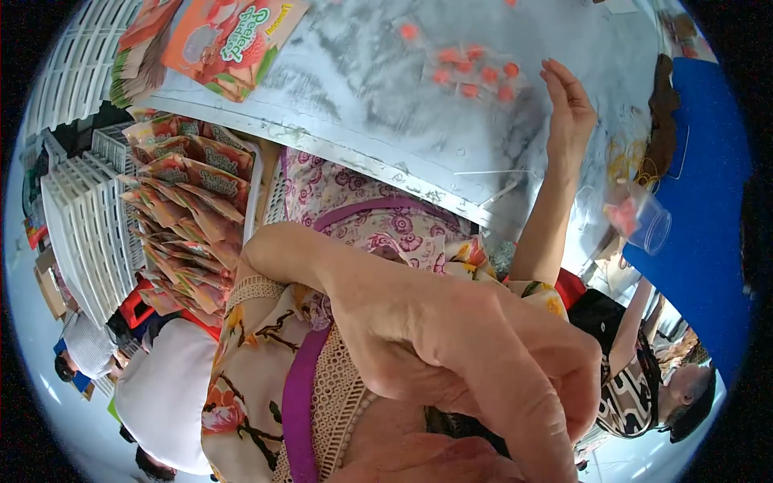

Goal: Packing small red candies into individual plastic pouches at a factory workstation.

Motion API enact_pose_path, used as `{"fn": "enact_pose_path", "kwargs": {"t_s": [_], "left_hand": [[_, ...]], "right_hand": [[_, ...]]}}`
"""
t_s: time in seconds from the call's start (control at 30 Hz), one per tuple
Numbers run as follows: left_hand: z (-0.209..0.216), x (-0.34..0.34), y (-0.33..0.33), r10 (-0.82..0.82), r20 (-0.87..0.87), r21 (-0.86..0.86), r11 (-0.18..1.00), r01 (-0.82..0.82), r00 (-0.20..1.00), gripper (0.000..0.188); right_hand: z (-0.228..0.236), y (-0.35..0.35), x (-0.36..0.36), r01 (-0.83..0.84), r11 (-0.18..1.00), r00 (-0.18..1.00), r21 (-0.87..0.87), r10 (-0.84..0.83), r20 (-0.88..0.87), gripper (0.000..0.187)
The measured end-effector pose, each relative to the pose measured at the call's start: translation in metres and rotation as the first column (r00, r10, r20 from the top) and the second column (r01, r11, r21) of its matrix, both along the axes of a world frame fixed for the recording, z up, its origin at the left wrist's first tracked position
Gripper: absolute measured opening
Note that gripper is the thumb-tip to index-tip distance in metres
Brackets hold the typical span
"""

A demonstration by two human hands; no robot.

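My left hand (475,338) is raised very close to the view, large in the lower middle. Its fingers are bent and closed, and the fingertips run out of sight, so what they grip, if anything, is hidden. My right hand (572,113) reaches over the table at the right, fingers loosely stretched, with nothing in it. Just left of it lie several small clear packets with orange-red pieces (489,76). One more such packet (409,32) sits a little apart.
Printed orange pouches (229,44) lie on the marbled table (354,88) at the far left. Below its edge, a white crate holds many pouches (193,201), beside stacked white crates (80,233). A clear plastic cup (648,227) is at right, near a blue surface (708,161). Other people sit nearby.
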State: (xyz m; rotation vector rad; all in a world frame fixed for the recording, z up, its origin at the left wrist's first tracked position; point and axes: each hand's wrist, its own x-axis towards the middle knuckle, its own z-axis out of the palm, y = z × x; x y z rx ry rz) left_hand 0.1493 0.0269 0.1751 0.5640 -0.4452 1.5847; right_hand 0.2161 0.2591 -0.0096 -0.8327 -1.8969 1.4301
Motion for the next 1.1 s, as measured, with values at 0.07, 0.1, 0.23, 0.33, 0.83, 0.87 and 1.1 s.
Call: {"fn": "enact_pose_path", "kwargs": {"t_s": [0.07,0.1,0.23,0.33,0.83,0.87,1.1], "left_hand": [[-0.002,0.005,0.003,0.024,0.019,0.019,1.0,-0.024,1.0,0.031],[-0.005,0.008,0.006,0.048,0.036,0.038,0.998,-0.049,0.998,0.031],[-0.013,0.022,0.017,0.147,0.097,0.103,0.982,-0.156,0.984,0.03],[-0.01,0.021,0.02,0.188,0.127,0.132,0.97,-0.205,0.974,0.03],[-0.033,0.011,0.007,0.271,-0.293,0.083,0.963,-0.258,0.917,0.028],[-0.036,0.011,0.006,0.277,-0.32,0.087,0.961,-0.263,0.906,0.029],[-0.075,-0.039,-0.019,0.131,-0.779,-0.158,0.905,-0.394,0.613,0.026]], "right_hand": [[0.0,-0.003,0.002,-0.067,0.989,0.996,0.135,0.059,0.065,0.027],[0.0,-0.005,0.002,-0.141,0.955,0.985,0.262,0.109,0.133,0.029],[0.0,-0.011,-0.026,-0.295,0.808,0.955,0.51,0.261,0.138,0.035],[-0.009,-0.007,-0.048,-0.411,0.632,0.909,0.657,0.339,0.243,0.034],[-0.017,-0.039,-0.024,-0.337,0.636,0.924,0.694,0.081,0.375,0.049],[-0.017,-0.047,-0.027,-0.333,0.626,0.908,0.705,0.01,0.42,0.053],[-0.022,-0.035,-0.007,-0.375,0.644,0.896,0.666,0.069,0.438,0.053]]}}
